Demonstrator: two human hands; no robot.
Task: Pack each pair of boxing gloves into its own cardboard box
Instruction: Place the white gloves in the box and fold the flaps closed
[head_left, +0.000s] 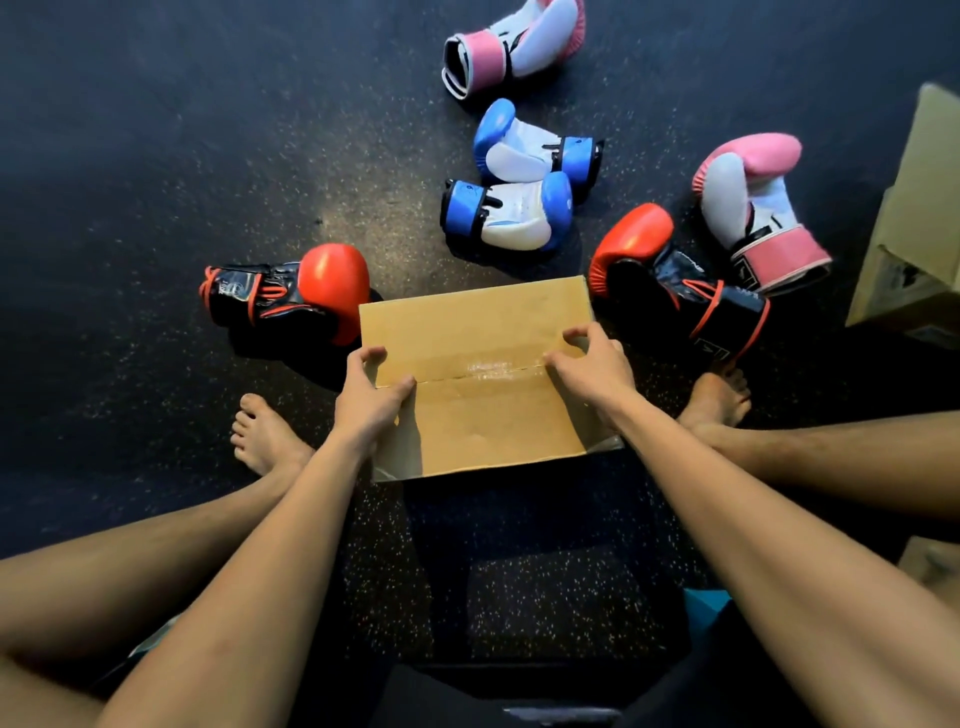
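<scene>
Cardboard box (483, 436) closed; left hand (366, 402) and right hand (592, 369) grip its top seam (488, 373), fingers curled. Best: pry both sides evenly.

Both bare forearms stretched forward from the near edge, left hand (366, 400) gripping the cardboard box (478, 322) at its left edge, thumb on top, right hand (592, 369) curled over its right side, legs spread

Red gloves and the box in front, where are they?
Left red glove (335, 283): head view, padded red end.
Right red glove (634, 239): head view, padded red end.
Cardboard box (475, 322): head view, far flap.
</scene>
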